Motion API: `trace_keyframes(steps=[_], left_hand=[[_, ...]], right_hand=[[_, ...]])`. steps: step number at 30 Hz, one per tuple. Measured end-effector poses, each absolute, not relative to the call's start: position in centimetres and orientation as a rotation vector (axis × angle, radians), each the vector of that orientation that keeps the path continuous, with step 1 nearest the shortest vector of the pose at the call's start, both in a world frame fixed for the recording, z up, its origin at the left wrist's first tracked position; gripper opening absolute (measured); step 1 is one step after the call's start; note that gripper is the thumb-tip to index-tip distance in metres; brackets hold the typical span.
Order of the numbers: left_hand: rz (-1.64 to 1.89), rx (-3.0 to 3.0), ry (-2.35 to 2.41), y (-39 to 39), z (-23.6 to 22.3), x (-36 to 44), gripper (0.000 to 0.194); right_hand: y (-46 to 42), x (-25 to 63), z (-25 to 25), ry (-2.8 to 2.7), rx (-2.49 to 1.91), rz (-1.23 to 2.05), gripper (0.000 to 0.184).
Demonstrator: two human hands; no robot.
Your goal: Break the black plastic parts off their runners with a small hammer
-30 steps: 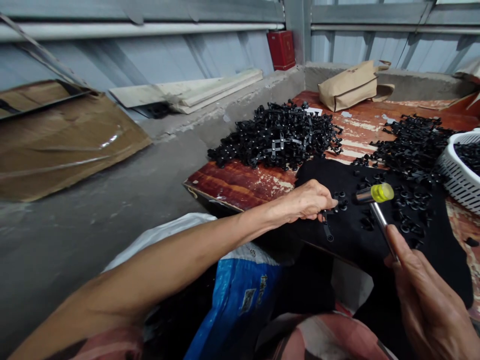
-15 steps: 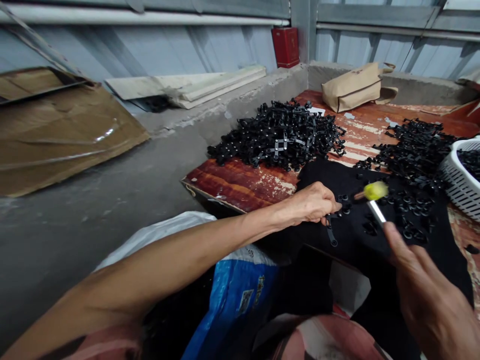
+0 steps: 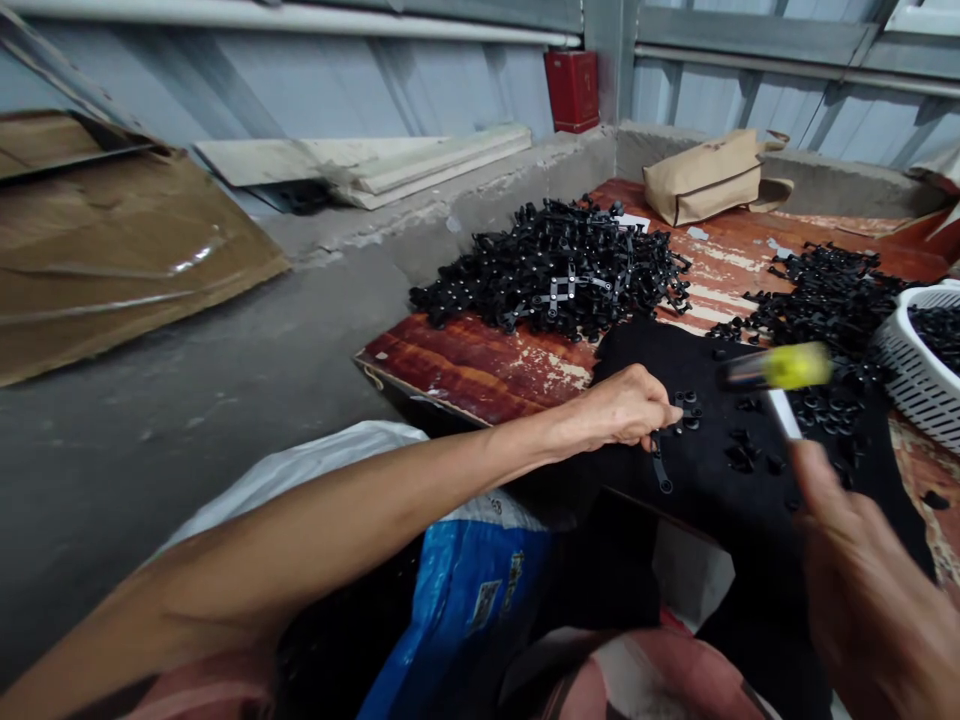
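Observation:
My left hand (image 3: 626,408) is closed on a black jointed linkage part (image 3: 662,468), pressing it against the black cloth (image 3: 645,350). One arm of the part sticks out below the fingers, and round black ends lie just right of the fingertips. In my right hand (image 3: 862,560) is a hammer (image 3: 784,412), gripped by its handle. Its head, yellow at one end and dark at the other, is smeared by motion and hangs above the cloth, right of the part. Small loose black pieces (image 3: 742,450) lie on the cloth under the hammer.
A large heap of black linkage parts (image 3: 555,265) sits on the worn red board (image 3: 465,365). Another black pile (image 3: 817,295) lies at the right beside a white basket (image 3: 919,335). Behind are a tan bag (image 3: 701,180) and a red tin (image 3: 571,92). A blue-white sack (image 3: 472,570) stands below.
The hammer in my right hand has moved up and to the right, away from the part. My left hand keeps its hold in the same place.

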State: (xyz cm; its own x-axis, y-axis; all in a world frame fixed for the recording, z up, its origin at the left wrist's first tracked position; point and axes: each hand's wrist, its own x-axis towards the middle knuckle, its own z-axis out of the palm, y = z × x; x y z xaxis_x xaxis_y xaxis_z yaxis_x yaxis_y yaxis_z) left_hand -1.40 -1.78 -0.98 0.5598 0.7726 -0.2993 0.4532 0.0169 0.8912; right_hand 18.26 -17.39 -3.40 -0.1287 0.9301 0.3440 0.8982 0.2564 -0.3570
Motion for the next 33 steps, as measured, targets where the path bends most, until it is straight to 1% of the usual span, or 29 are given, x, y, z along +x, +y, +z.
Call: trace_keyframes(steps=[3, 6, 8, 10, 13, 15, 16, 20, 22, 24, 25, 27, 28, 29, 30, 33], left_hand=[[0.324, 1.739, 1.093, -1.4, -1.9, -1.3, 0.026], [0.290, 1.808, 1.117, -1.2, -2.1, -1.3, 0.028], [0.267, 1.856, 1.141, -1.1, -2.0, -1.3, 0.025], [0.261, 1.908, 1.139, -1.1, -1.9, -1.3, 0.022], [0.274, 2.013, 0.975, -1.2, -1.7, -1.4, 0.021], [0.254, 2.098, 0.829, -1.7, -1.2, -1.3, 0.022], [0.238, 2.138, 0.767, -2.0, -0.9, -1.2, 0.022], [0.218, 2.336, 0.598, -3.6, 0.5, -0.9, 0.020], [0.228, 2.382, 0.601, -4.1, 0.7, -1.1, 0.020], [0.340, 2.328, 0.717, -4.4, 0.3, -1.5, 0.015], [0.453, 2.258, 0.807, -4.5, -0.1, -1.8, 0.018], [0.717, 2.020, 1.006, -4.6, -1.0, -2.2, 0.041], [0.790, 1.862, 1.063, -4.7, -1.4, -2.4, 0.050], [0.788, 1.694, 1.070, -4.7, -1.8, -2.5, 0.053], [0.722, 1.527, 1.033, -4.7, -2.0, -2.5, 0.050], [0.490, 1.179, 0.867, -4.6, -2.1, -2.1, 0.033]], right_hand=[[-17.2, 18.4, -3.5, -2.183, -1.654, 0.027, 0.070], [-17.1, 18.5, -3.5, -2.154, -1.644, -0.077, 0.070], [-17.1, 18.6, -3.5, -2.186, -1.663, -0.036, 0.070], [-17.0, 18.7, -3.3, -2.183, -1.639, 0.059, 0.065], [-16.3, 18.3, -2.6, -1.806, -1.655, 0.271, 0.049], [-15.3, 17.7, -2.0, -1.460, -1.697, 0.583, 0.040], [-14.6, 17.3, -1.8, -1.407, -1.703, 0.668, 0.037], [-12.3, 16.0, -1.3, -1.346, -1.635, 0.975, 0.036], [-11.8, 15.5, -1.3, -1.300, -1.596, 1.082, 0.037], [-11.7, 15.1, -1.4, -1.240, -1.564, 1.140, 0.037], [-11.7, 15.0, -1.5, -1.209, -1.546, 1.154, 0.037], [-11.6, 14.8, -1.7, -1.149, -1.511, 1.154, 0.035], [-11.5, 14.7, -1.9, -1.125, -1.493, 1.146, 0.034], [-11.3, 14.6, -2.0, -1.107, -1.476, 1.139, 0.034], [-11.1, 14.5, -2.2, -1.098, -1.461, 1.137, 0.033], [-10.6, 14.0, -2.6, -1.113, -1.436, 1.148, 0.033]])
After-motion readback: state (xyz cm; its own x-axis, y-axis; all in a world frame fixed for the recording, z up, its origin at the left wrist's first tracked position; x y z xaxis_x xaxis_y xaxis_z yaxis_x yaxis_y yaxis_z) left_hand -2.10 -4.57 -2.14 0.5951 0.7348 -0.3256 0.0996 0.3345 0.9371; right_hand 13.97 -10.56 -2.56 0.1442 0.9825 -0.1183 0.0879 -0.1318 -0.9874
